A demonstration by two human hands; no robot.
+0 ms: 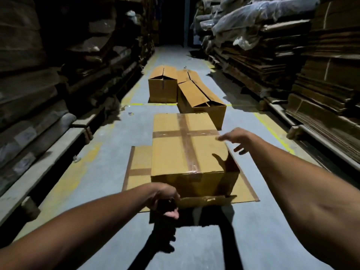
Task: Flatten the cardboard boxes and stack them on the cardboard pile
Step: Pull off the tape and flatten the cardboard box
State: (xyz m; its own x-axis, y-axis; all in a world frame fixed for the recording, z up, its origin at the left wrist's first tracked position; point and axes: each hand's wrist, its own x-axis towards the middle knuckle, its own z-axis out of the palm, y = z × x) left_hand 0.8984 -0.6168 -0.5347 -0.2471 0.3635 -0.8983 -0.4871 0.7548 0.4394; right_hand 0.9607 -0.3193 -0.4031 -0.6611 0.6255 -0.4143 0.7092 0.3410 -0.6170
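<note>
A brown box (187, 149) with a cross of tape on its top stands on the floor in front of me. It rests on a flattened cardboard sheet (136, 168). A loose flap (206, 201) sticks out at the bottom of its near side. My left hand (165, 199) is at the left end of that flap, fingers curled around it. My right hand (235, 139) hovers over the box's right top edge with fingers spread, blurred and holding nothing.
Two more boxes with loose top flaps stand farther down the aisle, a squat one (162, 84) and a long one (200, 100). Tall stacks of flat cardboard (321, 84) line the right side. Dark loaded pallets (39, 94) line the left.
</note>
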